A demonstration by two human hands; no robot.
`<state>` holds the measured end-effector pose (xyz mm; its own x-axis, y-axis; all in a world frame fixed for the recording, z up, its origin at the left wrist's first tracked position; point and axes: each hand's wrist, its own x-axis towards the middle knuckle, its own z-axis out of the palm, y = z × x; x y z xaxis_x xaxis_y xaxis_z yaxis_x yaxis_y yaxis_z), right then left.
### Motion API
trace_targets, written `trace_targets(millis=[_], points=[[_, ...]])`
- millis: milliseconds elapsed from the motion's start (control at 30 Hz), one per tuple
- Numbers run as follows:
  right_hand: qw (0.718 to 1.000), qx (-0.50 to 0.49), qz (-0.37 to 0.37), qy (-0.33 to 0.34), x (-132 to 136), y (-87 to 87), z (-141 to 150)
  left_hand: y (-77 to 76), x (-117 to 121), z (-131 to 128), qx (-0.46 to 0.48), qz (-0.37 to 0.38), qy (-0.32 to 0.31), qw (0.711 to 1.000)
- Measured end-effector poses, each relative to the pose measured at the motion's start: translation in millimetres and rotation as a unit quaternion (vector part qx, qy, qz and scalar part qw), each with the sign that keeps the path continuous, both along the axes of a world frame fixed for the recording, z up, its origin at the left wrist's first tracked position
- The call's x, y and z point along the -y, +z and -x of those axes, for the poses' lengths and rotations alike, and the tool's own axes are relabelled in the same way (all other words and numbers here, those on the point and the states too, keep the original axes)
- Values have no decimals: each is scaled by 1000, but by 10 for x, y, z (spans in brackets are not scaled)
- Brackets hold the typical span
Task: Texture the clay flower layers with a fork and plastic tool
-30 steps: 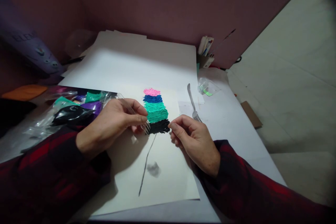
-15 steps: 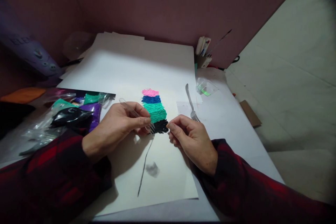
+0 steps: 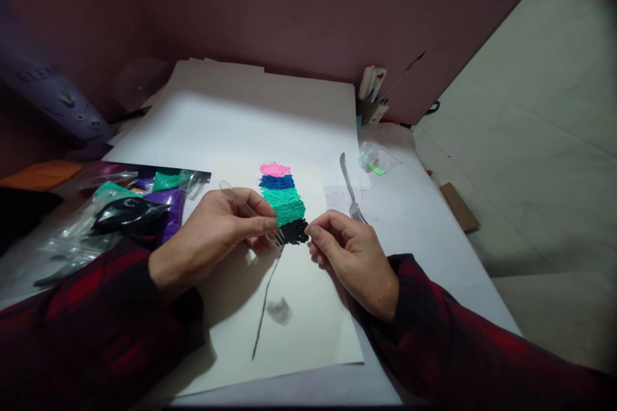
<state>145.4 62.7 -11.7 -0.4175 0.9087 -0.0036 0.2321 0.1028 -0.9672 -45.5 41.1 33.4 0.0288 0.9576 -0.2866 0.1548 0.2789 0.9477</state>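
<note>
Right now we are pinching a clear fork (image 3: 240,201) in our left hand (image 3: 211,231), tines (image 3: 278,237) at the lower left of the striped patch (image 3: 283,203) on pale paper (image 3: 315,329). At the patch's right edge, our right hand (image 3: 359,266) is making a closed thumb-and-finger grip; we cannot tell whether it is holding anything.

Vs 1 sec ago, L hand (image 3: 212,231) has moved a bit right & twd the wearer, carrying clear fork (image 3: 240,198) w/ it. Tines, prev. at far L end of black band (image 3: 294,232), now sit further in, nearer top of dark line (image 3: 264,314). Handle end's lower, off the corner of the white sheets (image 3: 241,109). More of purple bag (image 3: 174,205) shows. Cam view's swung slightly R. Most of this happened in 1st half-sec.
</note>
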Motion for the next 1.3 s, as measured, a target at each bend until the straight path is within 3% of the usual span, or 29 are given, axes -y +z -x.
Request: trace_targets(millis=[567, 800, 1300], points=[[1000, -6, 3, -3, -9, -24, -2, -32, -6, 13, -30, -2, 18, 999], [1000, -7, 0, 0, -5, -29, -10, -91, -13, 65, 0, 5, 33, 999], [1000, -5, -1, -1, -7, -5, 7, -69, -14, -12, 31, -29, 55, 998]])
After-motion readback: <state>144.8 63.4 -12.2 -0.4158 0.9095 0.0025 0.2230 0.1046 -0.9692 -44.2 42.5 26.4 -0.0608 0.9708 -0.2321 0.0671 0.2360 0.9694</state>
